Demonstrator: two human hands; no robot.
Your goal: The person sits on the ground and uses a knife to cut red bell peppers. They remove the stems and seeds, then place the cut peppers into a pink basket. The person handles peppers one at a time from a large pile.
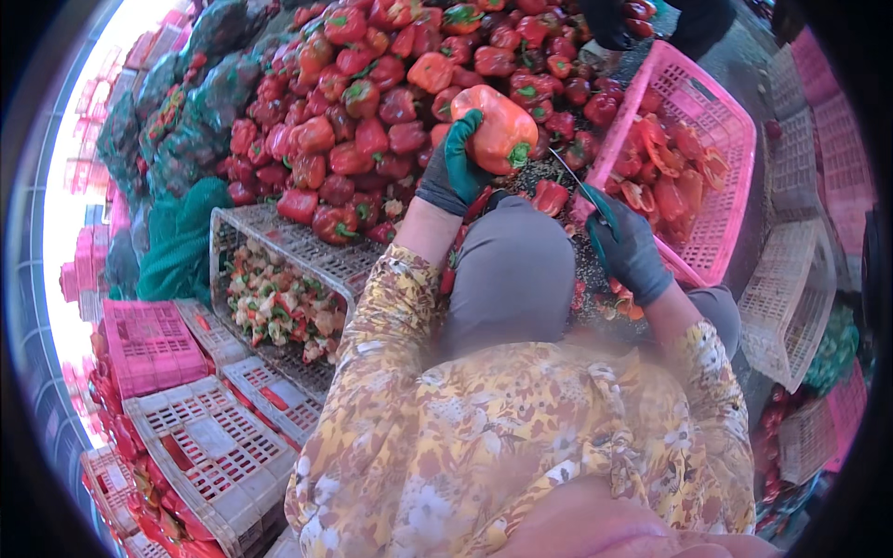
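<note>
My left hand [457, 167], in a grey and green coated glove, grips a whole orange-red bell pepper [494, 125] with its green stem turned toward me. In my right hand [624, 240], gloved alike, is a thin-bladed knife [568, 169]. Its blade points up and left toward the pepper and stays a little apart from it. Just right of the knife stands a pink plastic crate [741, 132] holding cut red pepper pieces [666, 167]. A large heap of whole red bell peppers [370, 132] lies beyond my left hand. One red pepper [550, 197] rests on the ground between my hands.
To my left, a tipped grey crate [279, 216] holds pepper cores and seeds [279, 300]. Green mesh sacks [185, 230] lie behind it. Stacked white crates [209, 446] and a pink crate [152, 345] sit at lower left. An off-white crate [792, 300] stands at right. A person's dark-clothed legs [701, 24] show at the top.
</note>
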